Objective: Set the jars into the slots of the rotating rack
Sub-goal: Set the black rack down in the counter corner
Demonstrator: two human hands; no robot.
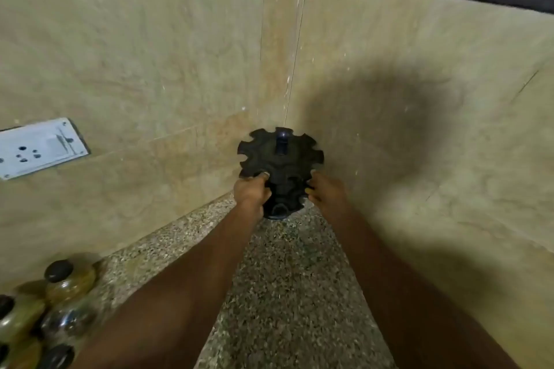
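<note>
Fingers of the left hand curl over the near-left rim of the black rotating rack, and the right hand grips the near-right rim in the same way, thumb and fingers wrapped on the notched edge. Both hands are closed on the rack; neither holds a jar. The rack stands upright at 12 o'clock from the person, deep in the corner where the two tiled walls meet, on the speckled counter, with its central post rising straight up through the tiers. Its slots are open notches round the rim, and none that shows has anything in it.

The jars, with dark round lids and amber glass, are bunched at 8 o'clock, well apart from the rack and down by the left forearm. They lie nearer the left hand than the right, so my judgement is that the left would reach them most easily while the right steadies or turns the rack. Motion blur softens the jars, so their count is unclear. A wall socket sits at 10 o'clock on the left wall.
</note>
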